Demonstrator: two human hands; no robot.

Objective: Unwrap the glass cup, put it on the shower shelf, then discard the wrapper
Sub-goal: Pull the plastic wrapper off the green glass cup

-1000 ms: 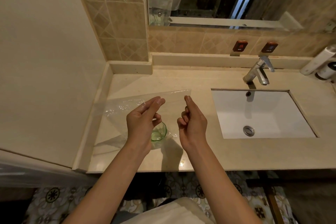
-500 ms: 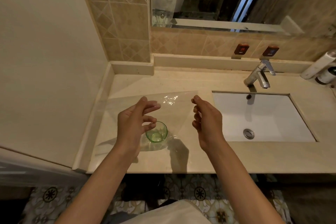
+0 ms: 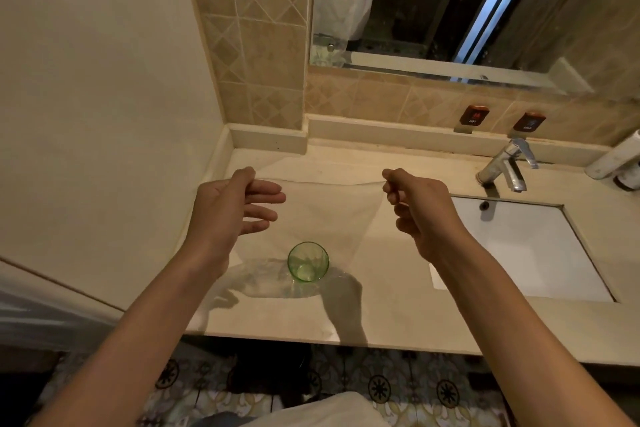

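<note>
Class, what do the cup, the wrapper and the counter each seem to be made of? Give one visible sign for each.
Cup: green-tinted glass, see-through.
Wrapper: thin clear plastic film, counter visible through it.
Counter: probably polished beige stone, glossy with faint reflections.

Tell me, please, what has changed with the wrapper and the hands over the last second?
Both hands moved apart, the left hand leftward and the right hand rightward, stretching the clear wrapper wider between their pinches. The green glass cup stayed standing on the counter, inside the wrapper's lower end.
</note>
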